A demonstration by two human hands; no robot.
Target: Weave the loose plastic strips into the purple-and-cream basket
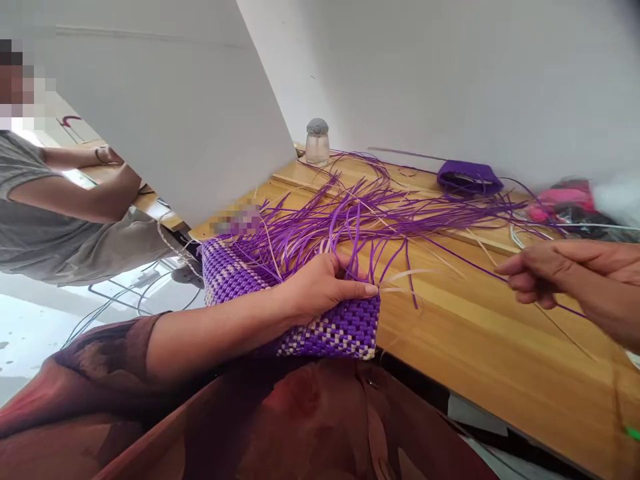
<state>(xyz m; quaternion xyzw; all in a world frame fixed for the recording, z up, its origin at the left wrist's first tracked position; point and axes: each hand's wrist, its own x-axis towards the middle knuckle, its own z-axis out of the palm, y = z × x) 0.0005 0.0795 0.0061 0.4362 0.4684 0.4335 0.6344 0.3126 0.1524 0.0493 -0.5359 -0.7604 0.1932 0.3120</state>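
Observation:
A half-woven basket (345, 327) in purple and cream plastic strips rests at the table's front edge, against my body. Loose purple strips (370, 217) fan out from its upper rim across the table. My left hand (333, 287) is closed on that rim near the right corner, thumb on the outside and fingers hidden behind the weave. Off to the right, my right hand (545, 270) is raised over the table with its fingers pinched. One long purple strip (465, 260) runs into those fingers, and a tail of it comes out below.
At the back stands a clear bottle with a grey lid (317, 141). A small purple woven pouch (470, 179) lies by the wall, with pink and black bundles (565, 200) to its right. Beyond a white partition (150, 87) at left, another person (65, 193) sits.

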